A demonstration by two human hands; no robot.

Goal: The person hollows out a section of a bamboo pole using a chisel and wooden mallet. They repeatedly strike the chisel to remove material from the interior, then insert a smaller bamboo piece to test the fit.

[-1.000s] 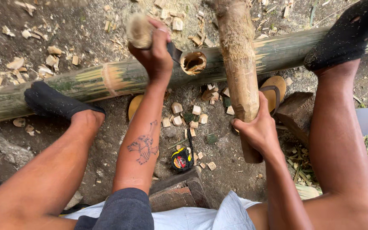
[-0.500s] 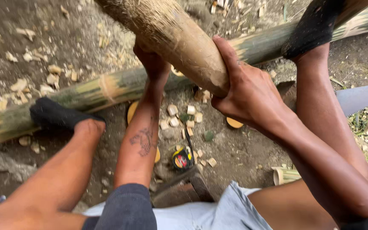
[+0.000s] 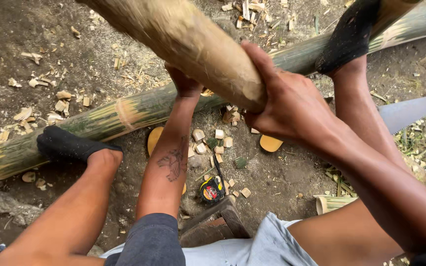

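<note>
Gripping wooden club (image 3: 188, 44), hands (image 3: 284, 101), bamboo pole (image 3: 124, 111)

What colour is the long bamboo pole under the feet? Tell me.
Green with pale yellowish streaks and a tan node ring, on the bamboo pole; the head view shows it best.
</note>
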